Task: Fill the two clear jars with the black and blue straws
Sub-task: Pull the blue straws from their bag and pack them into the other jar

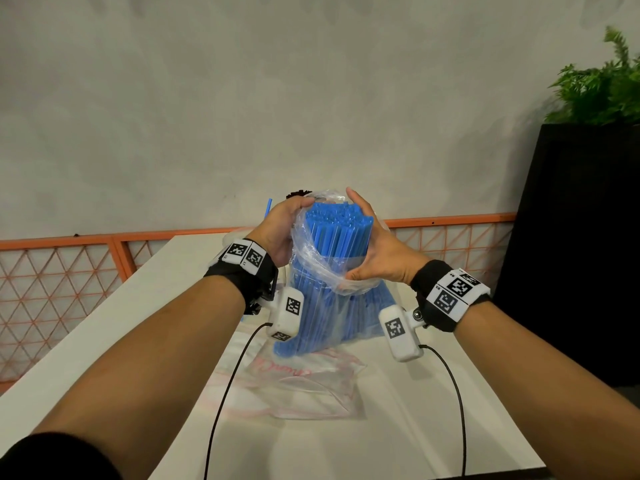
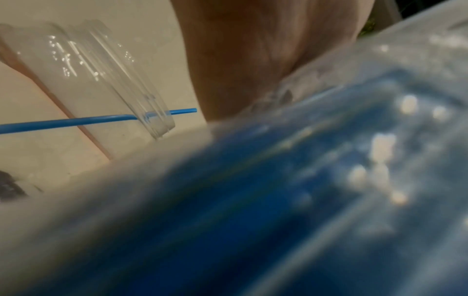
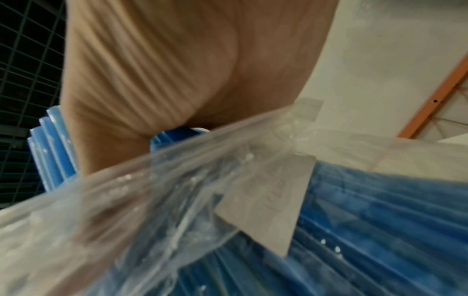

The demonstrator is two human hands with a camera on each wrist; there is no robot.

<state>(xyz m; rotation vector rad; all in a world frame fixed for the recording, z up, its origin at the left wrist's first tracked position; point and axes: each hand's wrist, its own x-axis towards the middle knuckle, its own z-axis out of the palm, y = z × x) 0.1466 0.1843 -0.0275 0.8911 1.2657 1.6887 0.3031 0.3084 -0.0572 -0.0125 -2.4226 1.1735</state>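
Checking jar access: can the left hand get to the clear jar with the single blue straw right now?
Probably not yet. The left hand grips the bagged blue straws together with the right hand. The clear jar stands close beside the left hand with nothing between, so once freed it looks reachable.

The blue straws (image 1: pixel 337 237) look like smooth plastic with a faint sheen, ridged where they pack side by side. Around them, a thin clear plastic bag (image 1: pixel 323 271) is glossy and crinkled, catching small white highlights. At 6 o'clock from the bundle, a second clear bag (image 1: pixel 311 386) lies flat on the bench (image 1: pixel 398 427), creased, with faded pink print. The bench top is matt, smooth and off-white. In the left wrist view, a clear jar (image 2: pixel 101 74) is glossy with ribbed walls; whether it is glass or plastic is unclear. The far wall (image 1: pixel 207 116) is matt, mottled plaster.
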